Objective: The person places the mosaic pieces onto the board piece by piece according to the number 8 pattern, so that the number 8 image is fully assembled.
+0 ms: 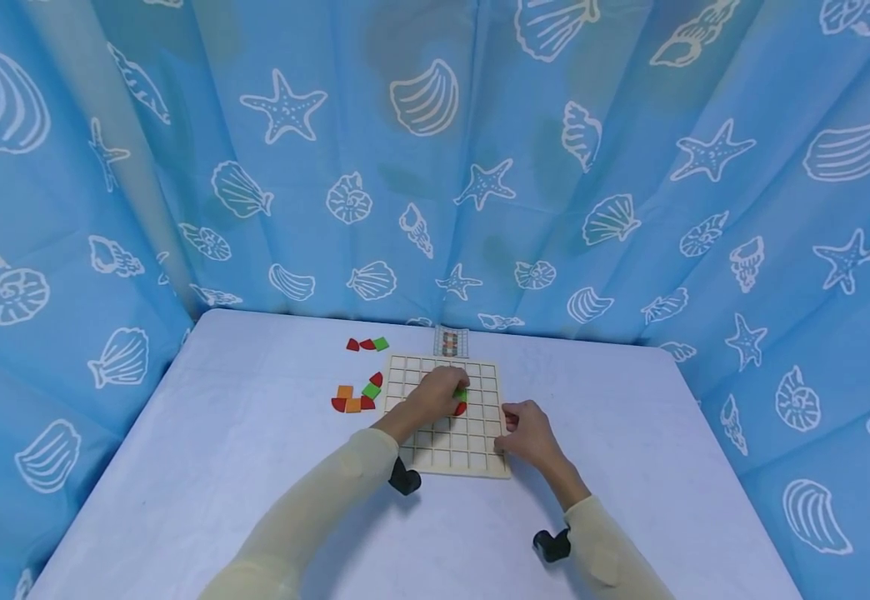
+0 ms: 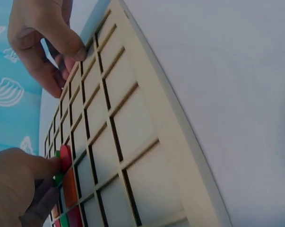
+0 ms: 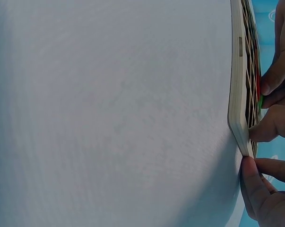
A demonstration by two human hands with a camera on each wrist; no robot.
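Observation:
A light wooden grid board [image 1: 472, 462] lies on the table. My left hand [image 1: 435, 396] reaches over its middle, and in the left wrist view its thumb and finger pinch a small green square tile [image 2: 58, 178]. Right at the thumb tip is a red quarter-round tile [image 2: 65, 158]. An orange tile [image 2: 70, 188] and other red and green tiles sit in the grid beside it, partly hidden by the hand. My right hand [image 1: 531, 433] grips the board's right edge, thumb and fingers spread along the rim.
Left of the board lie several loose tiles, including an orange square [image 1: 345, 391] and a green square [image 1: 372, 390]. Farther back are red tiles and a green tile [image 1: 381, 343]. A patterned card [image 1: 451, 342] is behind the board. A blue shell-print curtain [image 1: 405, 167] surrounds the table.

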